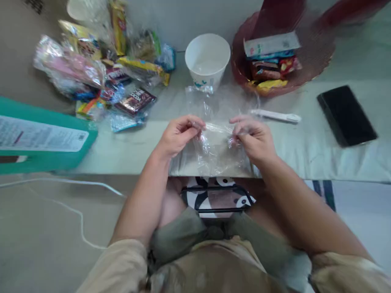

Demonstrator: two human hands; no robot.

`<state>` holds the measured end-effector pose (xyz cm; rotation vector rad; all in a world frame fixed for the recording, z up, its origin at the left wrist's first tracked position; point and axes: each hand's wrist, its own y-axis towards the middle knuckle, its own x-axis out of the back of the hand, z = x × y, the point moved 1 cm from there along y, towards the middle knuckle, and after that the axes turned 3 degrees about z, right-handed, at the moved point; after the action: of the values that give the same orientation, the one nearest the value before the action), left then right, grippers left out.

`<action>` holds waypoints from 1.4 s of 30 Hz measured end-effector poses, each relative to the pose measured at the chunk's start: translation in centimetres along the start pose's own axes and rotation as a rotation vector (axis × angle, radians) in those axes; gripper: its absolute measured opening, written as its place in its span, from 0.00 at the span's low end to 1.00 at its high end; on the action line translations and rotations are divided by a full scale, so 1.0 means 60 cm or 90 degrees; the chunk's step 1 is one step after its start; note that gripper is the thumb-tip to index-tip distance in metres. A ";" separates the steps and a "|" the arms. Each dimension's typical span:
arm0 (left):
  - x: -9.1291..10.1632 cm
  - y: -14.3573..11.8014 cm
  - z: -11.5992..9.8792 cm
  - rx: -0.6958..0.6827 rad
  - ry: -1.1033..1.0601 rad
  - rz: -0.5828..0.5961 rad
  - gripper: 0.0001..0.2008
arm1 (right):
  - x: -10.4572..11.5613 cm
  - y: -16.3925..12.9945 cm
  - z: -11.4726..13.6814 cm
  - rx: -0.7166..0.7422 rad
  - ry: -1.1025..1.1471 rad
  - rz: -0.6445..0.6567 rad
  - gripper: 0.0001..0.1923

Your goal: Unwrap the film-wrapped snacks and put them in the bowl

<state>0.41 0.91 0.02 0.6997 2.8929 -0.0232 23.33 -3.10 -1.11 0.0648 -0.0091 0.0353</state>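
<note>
At the near edge of the table (308, 162), between my two hands, lies a clear bag (217, 140), its film crinkled and catching the light. From where I watch, through the head camera, my left hand (182, 136) has thumb and forefinger pressed together, pinching the film on the bag's left side. My right hand (254, 138) pinches the right side, its forefinger reaching out past the thumb and the other fingers curled in. A gathered strip of film runs across from one hand to the other. The film is so clear that I cannot tell exactly where its edges end.

Just beyond the bag stands a white cup (207, 61), upright; I cannot tell whether the film touches it. To the cup's right, the reddish bowl (317, 61) holds several packets (270, 67). A white stick (276, 116) lies on the table just beyond my right hand, below the bowl. Farther right, a black phone (347, 116) lies flat, set at a slant.

Left of the cup I see a heap of snacks (117, 75), with a brown cocoa packet (137, 101) near its front. A green box (42, 136) with a white label sits at the far left, beside the heap.
</note>
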 end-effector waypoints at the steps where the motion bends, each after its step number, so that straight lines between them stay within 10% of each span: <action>1: 0.002 0.000 -0.001 0.000 0.015 0.020 0.04 | 0.001 0.002 -0.002 0.001 -0.023 -0.024 0.07; 6: 0.009 0.002 -0.003 -0.030 0.146 0.021 0.18 | 0.012 0.014 -0.015 -0.066 -0.024 -0.069 0.06; 12: -0.001 -0.003 0.002 -0.094 0.316 -0.024 0.08 | 0.011 0.012 -0.031 -0.145 0.058 0.005 0.41; 15: -0.007 -0.003 0.002 -0.069 0.201 -0.055 0.26 | 0.004 0.006 -0.021 -0.156 0.036 0.052 0.54; 26: -0.032 0.005 -0.011 0.274 0.014 0.000 0.19 | 0.003 0.001 0.032 -0.227 0.026 0.192 0.17; 35: -0.011 0.005 -0.030 0.113 -0.066 -0.001 0.19 | 0.008 0.000 0.052 -0.204 0.237 0.166 0.15; 42: 0.006 0.007 -0.002 -0.008 0.178 -0.065 0.16 | 0.007 0.000 0.038 -0.288 0.056 0.044 0.29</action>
<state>0.24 1.44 0.05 0.5945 3.1894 0.0870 23.72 -3.26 1.16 -0.3899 0.0683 0.1039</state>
